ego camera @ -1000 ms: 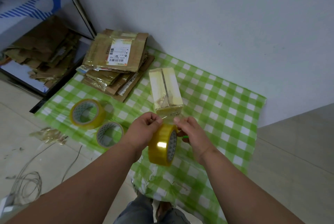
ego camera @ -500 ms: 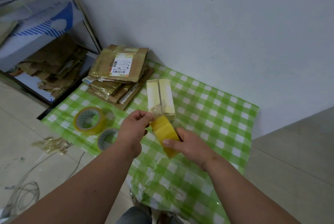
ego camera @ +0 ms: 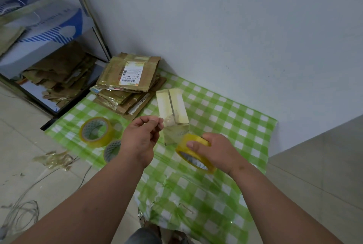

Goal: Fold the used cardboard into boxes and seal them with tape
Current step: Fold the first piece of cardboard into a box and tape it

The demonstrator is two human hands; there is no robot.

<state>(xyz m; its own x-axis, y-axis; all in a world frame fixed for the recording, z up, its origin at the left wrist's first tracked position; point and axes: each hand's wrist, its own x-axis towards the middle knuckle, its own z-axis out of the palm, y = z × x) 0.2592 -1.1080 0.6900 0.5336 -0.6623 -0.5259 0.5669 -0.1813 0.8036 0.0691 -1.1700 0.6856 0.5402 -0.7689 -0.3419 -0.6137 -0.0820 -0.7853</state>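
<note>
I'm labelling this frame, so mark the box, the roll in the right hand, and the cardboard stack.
box (ego camera: 172, 104): head view, on its taped top face.
roll (ego camera: 193, 156): head view, on its yellow outer band.
cardboard stack (ego camera: 115, 75): head view, on the top sheet, left of the label.

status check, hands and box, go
Left hand pinching the tape end. Right hand gripping tape roll. Small box on the checked cloth, seam untaped. Nothing blocking.

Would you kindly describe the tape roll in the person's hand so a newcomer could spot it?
Find the green checked cloth against the wall. Near its middle, the right hand grips a yellow tape roll before the small box. Unlike the two rolls lying at the left, it is held tilted.
</note>
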